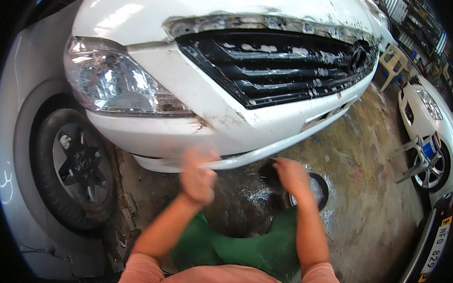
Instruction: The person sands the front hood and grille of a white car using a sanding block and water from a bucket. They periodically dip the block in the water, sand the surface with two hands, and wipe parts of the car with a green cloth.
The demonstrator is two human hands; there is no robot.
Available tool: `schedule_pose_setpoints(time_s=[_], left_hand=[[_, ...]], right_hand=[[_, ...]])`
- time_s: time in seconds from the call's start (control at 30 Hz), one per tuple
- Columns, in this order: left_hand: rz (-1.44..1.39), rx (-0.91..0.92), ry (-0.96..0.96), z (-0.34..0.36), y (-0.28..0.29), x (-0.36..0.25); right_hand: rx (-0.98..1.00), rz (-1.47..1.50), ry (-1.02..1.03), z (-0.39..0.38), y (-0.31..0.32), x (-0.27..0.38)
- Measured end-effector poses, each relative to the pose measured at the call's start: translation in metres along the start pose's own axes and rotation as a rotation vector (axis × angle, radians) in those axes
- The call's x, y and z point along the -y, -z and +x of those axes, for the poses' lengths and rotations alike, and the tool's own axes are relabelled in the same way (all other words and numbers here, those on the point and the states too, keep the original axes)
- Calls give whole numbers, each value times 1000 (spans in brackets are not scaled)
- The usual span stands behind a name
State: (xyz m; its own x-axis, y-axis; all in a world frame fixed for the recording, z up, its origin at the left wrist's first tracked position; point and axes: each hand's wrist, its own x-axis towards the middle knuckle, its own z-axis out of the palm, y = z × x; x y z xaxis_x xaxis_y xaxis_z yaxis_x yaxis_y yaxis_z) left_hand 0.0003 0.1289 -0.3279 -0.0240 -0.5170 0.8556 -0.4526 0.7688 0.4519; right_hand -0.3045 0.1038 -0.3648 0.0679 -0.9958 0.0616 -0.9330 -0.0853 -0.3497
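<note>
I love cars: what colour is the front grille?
The front grille is black with pale patches; best seen in the head view.

A grey car (pixel 38 62) stands left, a beige chair (pixel 391 61) right.

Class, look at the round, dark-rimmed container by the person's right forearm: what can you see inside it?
Inside the container is a pale grey, shiny surface, possibly liquid. The right forearm covers its left part, and the bottom cannot be seen.
</note>
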Motion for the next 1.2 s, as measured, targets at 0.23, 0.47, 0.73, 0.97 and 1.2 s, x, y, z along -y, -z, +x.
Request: schedule_pose_setpoints(time_s=[0.23, 0.47, 0.73, 0.97, 1.2], left_hand=[[-261, 315, 1132, -229, -73, 36], [-671, 144, 1668, -236, -79, 59], [-811, -128, 1690, -230, -71, 54], [-1136, -114, 1695, -243, -66, 64], [-577, -81, 1606, -220, -71, 55]], right_hand=[[320, 246, 29, 2, -115, 36], [518, 247, -2, 10, -159, 46], [734, 577, 103, 4, -177, 48], [789, 547, -2, 9, -190, 36], [783, 755, -123, 10, -181, 33]])
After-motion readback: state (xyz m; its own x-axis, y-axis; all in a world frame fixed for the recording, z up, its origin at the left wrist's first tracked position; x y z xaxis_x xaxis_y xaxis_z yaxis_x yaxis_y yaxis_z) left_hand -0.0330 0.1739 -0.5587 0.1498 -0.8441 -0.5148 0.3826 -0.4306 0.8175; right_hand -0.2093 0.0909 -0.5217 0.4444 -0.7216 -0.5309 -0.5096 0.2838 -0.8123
